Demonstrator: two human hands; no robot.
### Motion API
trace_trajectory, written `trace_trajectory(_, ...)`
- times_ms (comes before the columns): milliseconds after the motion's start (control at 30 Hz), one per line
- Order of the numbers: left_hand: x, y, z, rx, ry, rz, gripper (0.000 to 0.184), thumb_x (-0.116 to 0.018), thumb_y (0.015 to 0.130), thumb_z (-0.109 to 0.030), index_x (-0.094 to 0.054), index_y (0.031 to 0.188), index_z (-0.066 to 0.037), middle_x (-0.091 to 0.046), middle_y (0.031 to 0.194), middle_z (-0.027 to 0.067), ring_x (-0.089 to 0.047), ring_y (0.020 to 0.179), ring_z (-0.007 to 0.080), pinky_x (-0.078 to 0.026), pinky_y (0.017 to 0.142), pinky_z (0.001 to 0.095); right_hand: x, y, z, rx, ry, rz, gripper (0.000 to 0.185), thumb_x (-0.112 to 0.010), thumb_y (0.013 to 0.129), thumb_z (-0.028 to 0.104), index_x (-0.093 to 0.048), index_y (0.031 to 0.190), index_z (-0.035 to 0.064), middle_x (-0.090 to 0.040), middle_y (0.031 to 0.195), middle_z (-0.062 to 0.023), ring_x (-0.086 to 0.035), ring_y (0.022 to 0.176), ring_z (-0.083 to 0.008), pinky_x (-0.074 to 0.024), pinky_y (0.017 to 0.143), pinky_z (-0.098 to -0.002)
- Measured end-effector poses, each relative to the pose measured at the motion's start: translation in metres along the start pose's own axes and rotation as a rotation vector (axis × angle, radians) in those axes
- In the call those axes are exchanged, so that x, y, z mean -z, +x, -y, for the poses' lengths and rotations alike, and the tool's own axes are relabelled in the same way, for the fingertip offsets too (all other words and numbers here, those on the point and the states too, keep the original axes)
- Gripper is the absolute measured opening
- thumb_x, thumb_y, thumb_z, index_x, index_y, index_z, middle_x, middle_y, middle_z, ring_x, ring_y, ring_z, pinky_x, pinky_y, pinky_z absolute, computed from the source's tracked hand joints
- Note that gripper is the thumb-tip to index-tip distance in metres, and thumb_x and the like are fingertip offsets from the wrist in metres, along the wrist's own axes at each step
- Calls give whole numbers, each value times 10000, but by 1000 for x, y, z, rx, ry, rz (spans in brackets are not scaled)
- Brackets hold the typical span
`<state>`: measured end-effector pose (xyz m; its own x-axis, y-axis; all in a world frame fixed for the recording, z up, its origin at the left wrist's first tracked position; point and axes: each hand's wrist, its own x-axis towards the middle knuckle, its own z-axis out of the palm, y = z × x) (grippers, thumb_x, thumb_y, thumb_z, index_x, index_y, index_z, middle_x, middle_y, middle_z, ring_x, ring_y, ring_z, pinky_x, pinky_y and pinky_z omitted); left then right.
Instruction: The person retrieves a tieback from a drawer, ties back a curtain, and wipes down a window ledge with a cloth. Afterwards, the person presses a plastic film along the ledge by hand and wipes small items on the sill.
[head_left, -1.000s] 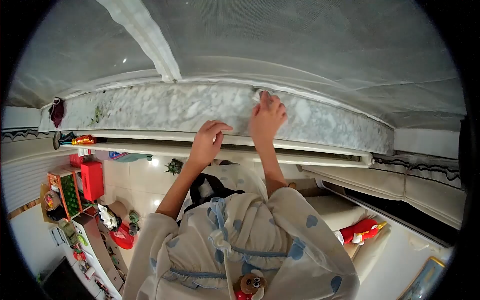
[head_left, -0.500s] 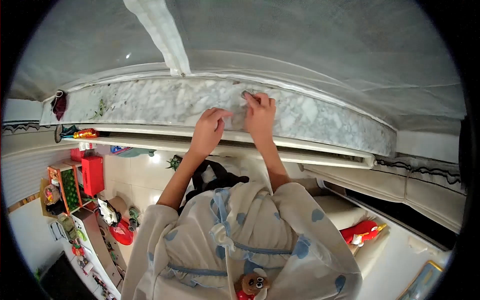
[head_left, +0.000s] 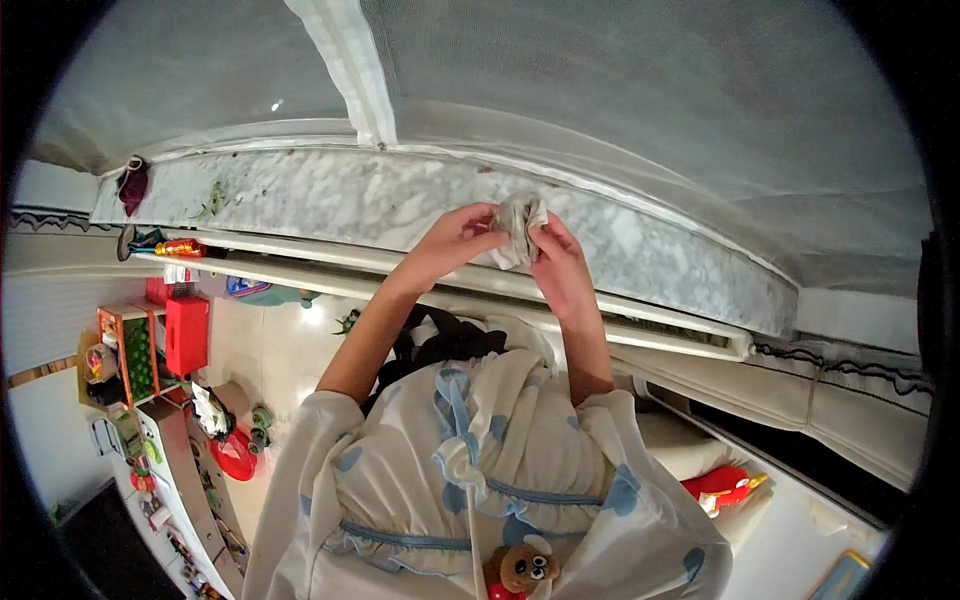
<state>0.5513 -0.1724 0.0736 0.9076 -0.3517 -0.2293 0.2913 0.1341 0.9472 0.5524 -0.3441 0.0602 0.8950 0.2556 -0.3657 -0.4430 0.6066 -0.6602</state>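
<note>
A crumpled, grey-stained white tissue (head_left: 521, 228) is held up between my two hands, above the marble sill. My left hand (head_left: 460, 243) pinches its left side with thumb and fingers. On the opposite side, my right hand (head_left: 562, 268) grips its edge, fingers bent. Behind the tissue runs the grey-and-white marble sill (head_left: 380, 200), partly covered by my hands. Whether the tissue is paper or thin cloth is hard to make out.
A mesh screen (head_left: 620, 80) rises behind the sill. At the left lie a dark red pouch (head_left: 132, 190) and a green sprig (head_left: 212, 200). An orange-red bottle (head_left: 180, 248) rests on the white rail (head_left: 400, 260) below. A red plush toy (head_left: 718, 488) lies lower right.
My right hand was at the sill's surface, with my left hand apart from it. Now both hands are together, drawn back from the sill, holding the tissue between them.
</note>
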Motion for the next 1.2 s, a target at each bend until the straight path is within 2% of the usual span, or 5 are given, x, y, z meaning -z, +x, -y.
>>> trace_trajectory(67,0,-2,0,57,20,-14,321,-592,805,-131,-504,1069,29,-546,977,50,-523,922,113,-427,846,258,8,4,-5,53,-64,-25,242,-529,804,4,-557,1043,21,-552,907,-11,-536,837,-110,-433,746,-249)
trace_trajectory(233,-4,-2,17,88,-154,-54,282,-579,812,-136,-513,1021,42,-559,929,80,-575,830,144,-485,763,260,5,-5,-14,802,-1236,-38,216,-537,743,-17,-600,947,15,-530,897,-79,-543,818,-201,-449,683,-281)
trace_trajectory(633,-23,6,20,128,-336,-29,293,-446,833,-15,-489,1099,100,-560,1055,141,-558,957,191,-447,867,292,34,-2,2,726,-1323,-138,244,-681,692,71,-605,908,-12,-541,945,-80,-550,806,-193,-455,677,-285)
trace_trajectory(933,-10,16,45,-646,952,-550,273,-512,642,71,-615,825,-103,-560,895,41,-496,862,253,-399,732,345,42,51,-1,1102,-1872,-365,104,-555,722,35,-588,819,15,-489,831,-80,-489,804,-251,-431,686,-347)
trace_trajectory(1200,-10,13,63,-724,1202,-543,258,-549,613,8,-592,827,-130,-519,1026,-1,-446,999,218,-335,842,373,37,50,0,1026,-1881,-344,90,-543,741,25,-567,803,-34,-485,833,-89,-477,793,-259,-408,683,-364)
